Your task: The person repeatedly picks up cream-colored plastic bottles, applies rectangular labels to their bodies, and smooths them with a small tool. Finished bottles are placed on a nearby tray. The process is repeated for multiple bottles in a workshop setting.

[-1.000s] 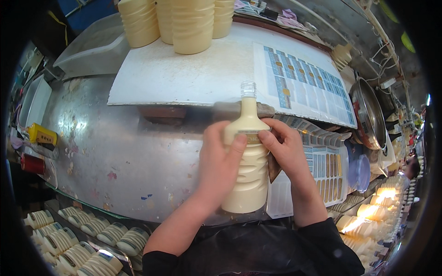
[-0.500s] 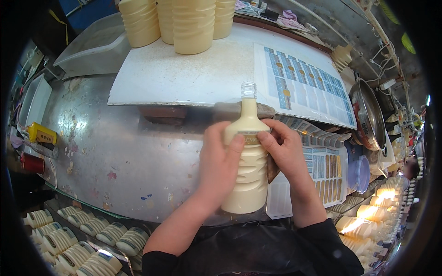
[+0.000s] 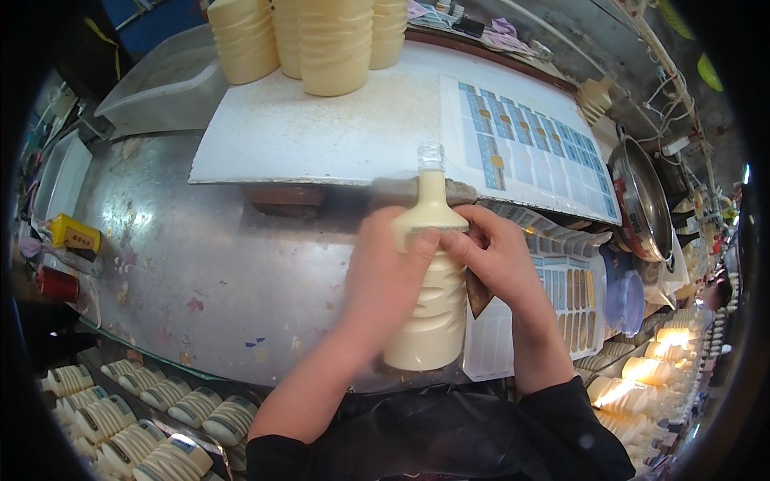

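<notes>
A cream bottle [image 3: 425, 329] with a clear threaded glass neck and a rippled body lies before me, neck pointing away. My left hand [image 3: 383, 268] wraps its left side, and the fingers of my right hand [image 3: 499, 255] curl round the right shoulder. Both thumbs press close together on the label band just below the shoulder, covering most of that label. A brown block [image 3: 461, 192] lies under the bottle's neck. Beside my right hand a brown pointed piece [image 3: 478, 295] shows; its kind is unclear.
A white board [image 3: 305, 136] bears a blue label sheet [image 3: 521, 144] and several large cream bottles [image 3: 335, 48]. Another label sheet [image 3: 569, 301] lies right of my right forearm. A grey bin [image 3: 164, 92], a yellow container [image 3: 74, 233] and a red can [image 3: 58, 284] stand left. Rows of bottles [image 3: 192, 410] fill the lower left.
My thumbs have come together over the label, the left one sliding right, and now hide more of it. The bottle has barely shifted.
</notes>
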A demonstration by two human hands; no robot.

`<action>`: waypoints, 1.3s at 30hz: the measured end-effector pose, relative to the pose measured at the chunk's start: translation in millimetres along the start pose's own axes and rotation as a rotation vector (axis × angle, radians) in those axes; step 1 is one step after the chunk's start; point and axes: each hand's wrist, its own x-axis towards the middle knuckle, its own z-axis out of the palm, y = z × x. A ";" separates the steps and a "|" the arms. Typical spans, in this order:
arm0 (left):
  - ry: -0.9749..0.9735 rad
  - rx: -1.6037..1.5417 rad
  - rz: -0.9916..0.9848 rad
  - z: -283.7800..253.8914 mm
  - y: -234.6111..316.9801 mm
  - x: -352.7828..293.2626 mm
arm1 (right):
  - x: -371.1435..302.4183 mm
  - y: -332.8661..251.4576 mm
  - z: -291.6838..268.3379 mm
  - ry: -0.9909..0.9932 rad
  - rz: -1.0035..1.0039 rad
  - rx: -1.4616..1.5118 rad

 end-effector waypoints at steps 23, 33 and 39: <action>0.033 -0.033 0.024 0.8 -0.2 -3.2 | -5.2 -17.8 3.1 0.073 -0.039 -0.137; 0.050 -0.407 -0.012 -2.0 -22.7 -9.8 | -3.8 3.7 -5.0 -0.071 0.029 0.285; 0.077 -0.393 -0.078 0.8 -12.9 -10.5 | -3.0 5.2 -6.1 -0.087 0.020 0.183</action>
